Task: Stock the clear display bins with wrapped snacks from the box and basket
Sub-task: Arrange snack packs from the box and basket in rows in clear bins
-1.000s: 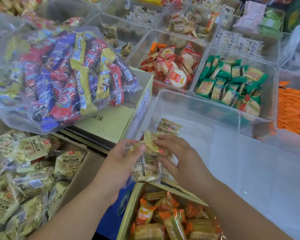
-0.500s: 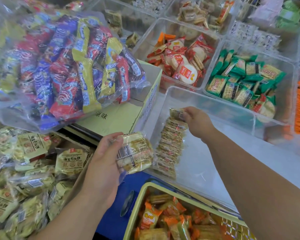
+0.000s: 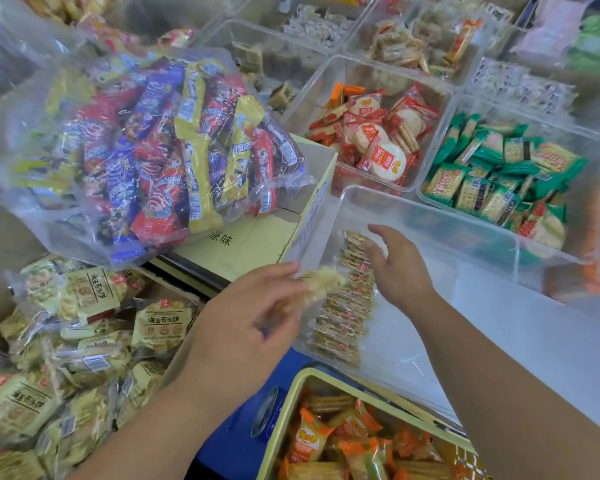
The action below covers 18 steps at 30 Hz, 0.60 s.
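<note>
Here the left hand is pinching a blurry snack pack at the bin; the right hand is hovering loose-fingered over the snack row.

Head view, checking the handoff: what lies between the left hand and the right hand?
In the head view, a blurred wrapped packet held by the left hand, then the row of packets in the clear bin, beside the open right hand.
</note>
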Tool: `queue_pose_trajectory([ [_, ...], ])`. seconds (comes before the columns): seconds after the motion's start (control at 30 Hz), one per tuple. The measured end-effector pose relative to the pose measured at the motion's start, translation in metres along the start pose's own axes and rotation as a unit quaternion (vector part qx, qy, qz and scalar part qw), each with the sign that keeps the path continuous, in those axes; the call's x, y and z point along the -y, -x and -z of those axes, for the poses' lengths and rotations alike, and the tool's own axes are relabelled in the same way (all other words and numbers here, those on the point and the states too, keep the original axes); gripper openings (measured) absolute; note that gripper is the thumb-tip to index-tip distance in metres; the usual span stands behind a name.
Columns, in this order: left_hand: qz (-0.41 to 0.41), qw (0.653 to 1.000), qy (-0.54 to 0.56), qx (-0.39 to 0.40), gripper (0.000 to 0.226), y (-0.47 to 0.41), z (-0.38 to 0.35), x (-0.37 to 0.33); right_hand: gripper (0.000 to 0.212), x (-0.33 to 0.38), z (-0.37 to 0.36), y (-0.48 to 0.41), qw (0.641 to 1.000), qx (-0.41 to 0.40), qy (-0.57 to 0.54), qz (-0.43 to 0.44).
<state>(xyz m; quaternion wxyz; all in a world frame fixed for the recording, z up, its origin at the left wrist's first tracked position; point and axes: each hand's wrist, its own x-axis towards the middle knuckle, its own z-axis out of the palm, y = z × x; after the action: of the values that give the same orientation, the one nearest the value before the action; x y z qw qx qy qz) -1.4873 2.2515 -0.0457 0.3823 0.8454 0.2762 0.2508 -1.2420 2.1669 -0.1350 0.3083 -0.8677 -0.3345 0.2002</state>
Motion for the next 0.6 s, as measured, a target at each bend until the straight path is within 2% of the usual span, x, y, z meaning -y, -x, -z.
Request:
queue_pose_trajectory([
  [0.07, -0.170, 0.978, -0.115, 0.031, 0.022, -0.002, -0.001, 0.001, 0.034, 0.025, 0.016, 0.036, 0.992, -0.007, -0.107, 0.072],
  [0.13, -0.237, 0.956, -0.165, 0.044, 0.023, -0.004, -0.004, -0.002, 0.032, 0.045, 0.032, 0.076, 0.972, 0.014, -0.206, 0.112],
  [0.2, -0.271, 0.944, -0.186, 0.037, 0.029, -0.002, -0.008, -0.007, 0.033, 0.051, 0.041, 0.109, 0.959, 0.027, -0.237, 0.151],
  [0.3, -0.300, 0.935, -0.188, 0.026, 0.038, 0.001, -0.014, -0.015, 0.048, 0.048, 0.047, 0.135, 0.963, 0.019, -0.164, 0.215],
  [0.4, -0.315, 0.936, -0.154, 0.016, 0.019, 0.003, -0.021, -0.018, 0.058, 0.041, 0.045, 0.142, 0.961, -0.021, -0.073, 0.267],
  [0.53, -0.334, 0.933, -0.129, 0.018, 0.032, 0.007, -0.033, -0.016, 0.042, 0.038, 0.039, 0.145, 0.959, -0.069, -0.042, 0.273],
  [0.6, -0.330, 0.936, -0.117, 0.027, 0.025, 0.006, -0.038, -0.017, 0.032, 0.033, 0.037, 0.142, 0.957, -0.089, -0.039, 0.274],
])
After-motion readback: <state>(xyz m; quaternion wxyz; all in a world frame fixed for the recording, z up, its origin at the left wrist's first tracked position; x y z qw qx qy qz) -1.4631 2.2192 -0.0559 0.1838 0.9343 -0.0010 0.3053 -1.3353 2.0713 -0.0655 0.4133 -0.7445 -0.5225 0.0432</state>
